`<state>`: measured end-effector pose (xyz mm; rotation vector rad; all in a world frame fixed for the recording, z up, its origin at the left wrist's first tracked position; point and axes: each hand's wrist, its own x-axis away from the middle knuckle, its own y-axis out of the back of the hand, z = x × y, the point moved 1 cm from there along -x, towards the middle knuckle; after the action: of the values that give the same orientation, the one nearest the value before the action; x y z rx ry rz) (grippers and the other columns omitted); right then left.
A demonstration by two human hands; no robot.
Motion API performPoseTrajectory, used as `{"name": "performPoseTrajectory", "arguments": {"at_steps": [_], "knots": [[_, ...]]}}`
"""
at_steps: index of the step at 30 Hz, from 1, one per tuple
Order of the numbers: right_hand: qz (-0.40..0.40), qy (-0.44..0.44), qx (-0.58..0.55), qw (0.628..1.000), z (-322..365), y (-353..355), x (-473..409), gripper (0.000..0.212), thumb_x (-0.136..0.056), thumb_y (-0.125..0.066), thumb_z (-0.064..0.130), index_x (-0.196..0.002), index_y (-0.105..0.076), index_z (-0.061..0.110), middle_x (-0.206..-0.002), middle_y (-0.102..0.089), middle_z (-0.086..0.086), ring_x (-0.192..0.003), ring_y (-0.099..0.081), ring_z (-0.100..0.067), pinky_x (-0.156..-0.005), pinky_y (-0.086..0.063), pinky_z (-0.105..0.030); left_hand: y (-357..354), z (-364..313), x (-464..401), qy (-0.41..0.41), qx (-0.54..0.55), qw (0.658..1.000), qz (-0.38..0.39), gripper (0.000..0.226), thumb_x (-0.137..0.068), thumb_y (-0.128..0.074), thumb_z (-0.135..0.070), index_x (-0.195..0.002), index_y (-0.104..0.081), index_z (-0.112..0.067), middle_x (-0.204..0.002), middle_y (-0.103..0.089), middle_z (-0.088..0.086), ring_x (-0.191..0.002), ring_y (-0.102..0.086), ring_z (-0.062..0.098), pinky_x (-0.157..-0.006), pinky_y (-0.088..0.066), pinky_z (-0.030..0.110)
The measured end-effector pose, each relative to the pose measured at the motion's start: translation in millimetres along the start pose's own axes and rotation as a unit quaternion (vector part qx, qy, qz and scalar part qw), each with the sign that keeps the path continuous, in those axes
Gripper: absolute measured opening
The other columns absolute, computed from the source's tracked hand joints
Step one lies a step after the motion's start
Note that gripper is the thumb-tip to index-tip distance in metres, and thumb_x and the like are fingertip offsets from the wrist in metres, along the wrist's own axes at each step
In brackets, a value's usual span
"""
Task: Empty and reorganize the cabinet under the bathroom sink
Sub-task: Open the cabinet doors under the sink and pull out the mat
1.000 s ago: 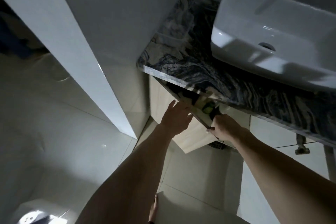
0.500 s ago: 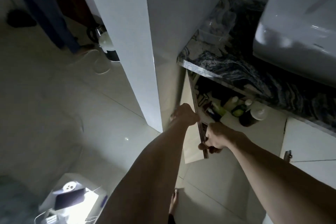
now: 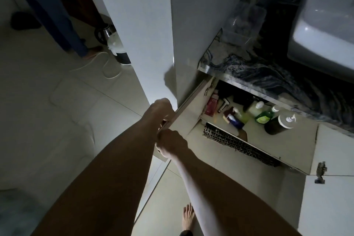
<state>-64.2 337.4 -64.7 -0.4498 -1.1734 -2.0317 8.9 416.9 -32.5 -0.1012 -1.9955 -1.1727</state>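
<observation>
Two hands met at the free edge of the cabinet door, a flat pale laminate panel swung wide open to the left against the white wall. The left hand curled its fingers over the door's outer edge, and the right hand was clenched round the same edge just nearer, the two almost touching. The cabinet sat under a dark marbled countertop with swirling blue-grey veins and a glossy finish, its pale shelf exposed and dimly lit. On that shelf stood a crowded row: a red flat pack at the far left, a small metal fitting beside it, a blue and white tube lying near the front, a pale green bottle, a bright green bottle with a white cap, and a dark round pump bottle with a white top at the right. Below the shelf's front edge lay a dark woven mat, ribbed and rectangular. A white ceramic basin rested on the countertop at the far right, with a clear plastic tray to its left. A second door hung open at the right with a metal hinge. On the tiled floor to the far left stood a kettle, and a bare foot showed nearest.
</observation>
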Motion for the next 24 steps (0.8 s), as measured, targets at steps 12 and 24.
{"name": "performPoseTrajectory", "arguments": {"at_steps": [12, 24], "knots": [[0.028, -0.024, 0.068, 0.997, -84.9, 13.1, 3.9, 0.053, -0.094, -0.054, 0.058, -0.119, -0.066, 0.014, -0.122, -0.068, -0.010, -0.110, -0.065, -0.029, -0.096, -0.053, -0.041, -27.7, -33.0, 35.1, -0.065, -0.363, 0.921, -0.123, 0.028, -0.082, -0.056, -0.002, -0.108, -0.066, -0.007, -0.105, -0.066, 0.008, -0.095, -0.067, 0.034, -0.067, -0.059, 0.045], [-0.135, -0.194, -0.046, 0.970, -352.3, 92.1, 76.0, 0.062, -0.091, -0.061, 0.057, -0.139, -0.050, 0.019, -0.133, -0.058, -0.010, -0.118, -0.059, -0.026, -0.097, -0.050, -0.037, -193.7, -114.3, 17.2, -0.213, -0.330, 0.913, -0.113, 0.023, -0.097, -0.048, -0.011, -0.116, -0.061, -0.014, -0.116, -0.063, 0.004, -0.108, -0.064, 0.023, -0.070, -0.050, 0.014]]}}
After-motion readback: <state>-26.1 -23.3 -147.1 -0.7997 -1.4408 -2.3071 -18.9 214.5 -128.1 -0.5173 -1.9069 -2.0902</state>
